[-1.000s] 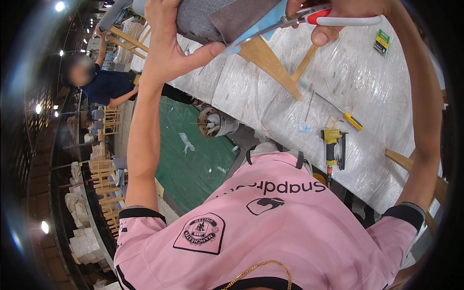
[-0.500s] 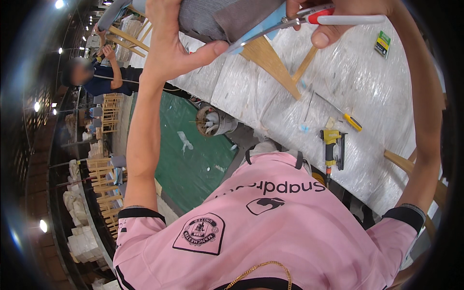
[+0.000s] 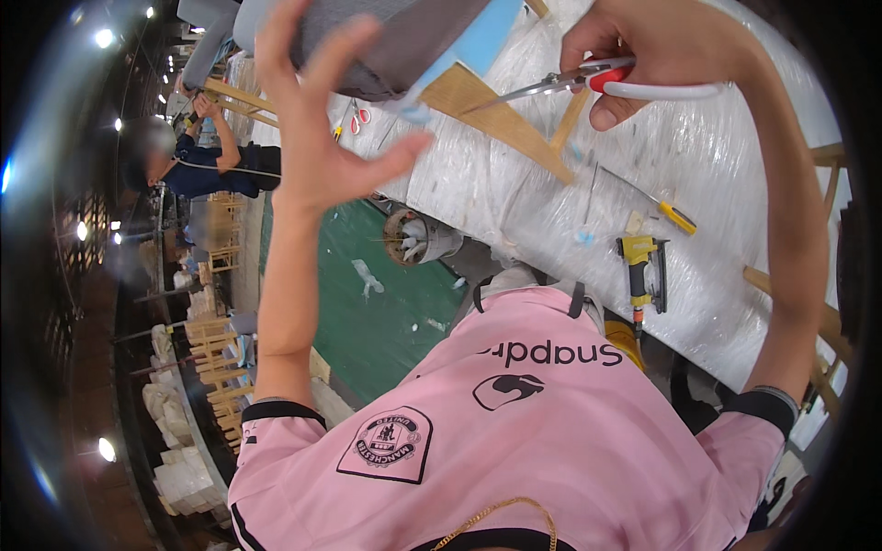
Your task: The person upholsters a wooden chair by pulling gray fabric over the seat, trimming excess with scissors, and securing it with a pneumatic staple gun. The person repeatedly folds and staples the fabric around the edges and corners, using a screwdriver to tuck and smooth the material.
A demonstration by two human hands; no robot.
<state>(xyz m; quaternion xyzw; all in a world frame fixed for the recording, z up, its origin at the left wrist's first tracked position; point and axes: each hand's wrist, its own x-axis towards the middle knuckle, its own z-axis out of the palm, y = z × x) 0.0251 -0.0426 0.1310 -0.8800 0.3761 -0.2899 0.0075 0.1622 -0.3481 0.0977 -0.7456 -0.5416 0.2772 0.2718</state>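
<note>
One pair of scissors [image 3: 610,79] in right hand [image 3: 657,44]; left hand [image 3: 322,158] splayed.

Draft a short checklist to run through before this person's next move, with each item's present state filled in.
1. Metal scissors with red-and-white handles gripped in the right hand: ok.
2. Scissors apart from the bare left hand: ok, a gap shows.
3. Left hand steadying the grey fabric-covered padded piece: cannot tell; the hand is blurred and overlaps it in view.
4. Scissors off the tapered light-wood leg: cannot tell; they overlap in view.
5. Yellow-and-black gun-shaped tool out of both hands: ok.
6. Yellow-handled screwdriver away from both hands: ok.
</note>
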